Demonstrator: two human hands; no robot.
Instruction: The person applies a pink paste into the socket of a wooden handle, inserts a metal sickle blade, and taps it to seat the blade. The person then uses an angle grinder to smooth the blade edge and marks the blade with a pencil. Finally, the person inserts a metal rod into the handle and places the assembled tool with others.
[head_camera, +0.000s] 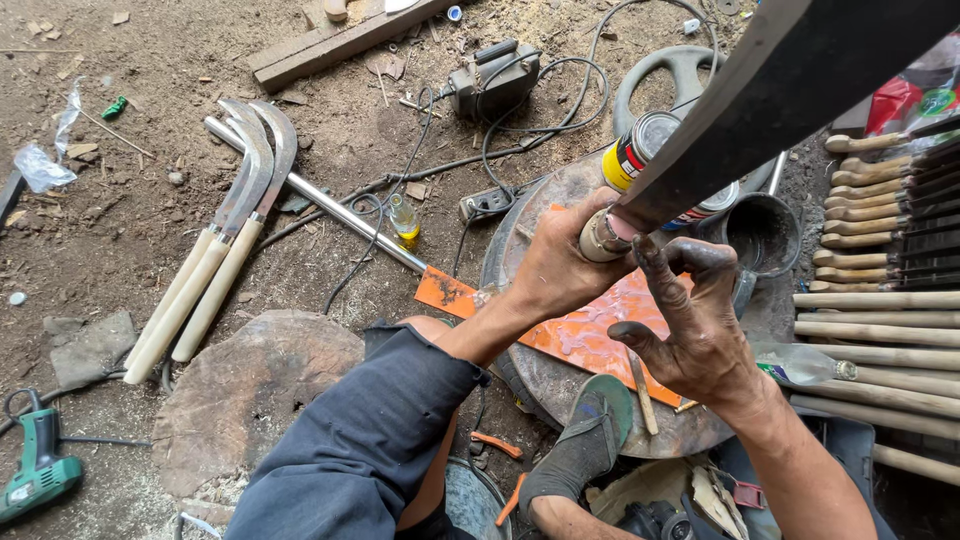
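The left hand (560, 265) is wrapped tight round the pale wooden handle end (598, 238) of a long dark blade (790, 80), held above the round metal worktop (560, 385); the blade's long axis runs from the handle up and to the right, its tip beyond the top edge of view; the right hand (700, 330), blackened, hovers just beside the handle with fingers loosely curled, gripping nothing; a spray can (630, 155) and a dark pot (762, 232) crowd the blade's far side; stacked wooden handles (880, 300) close off the right; bare dirt lies open to the left, where finished sickles (225, 235) rest.
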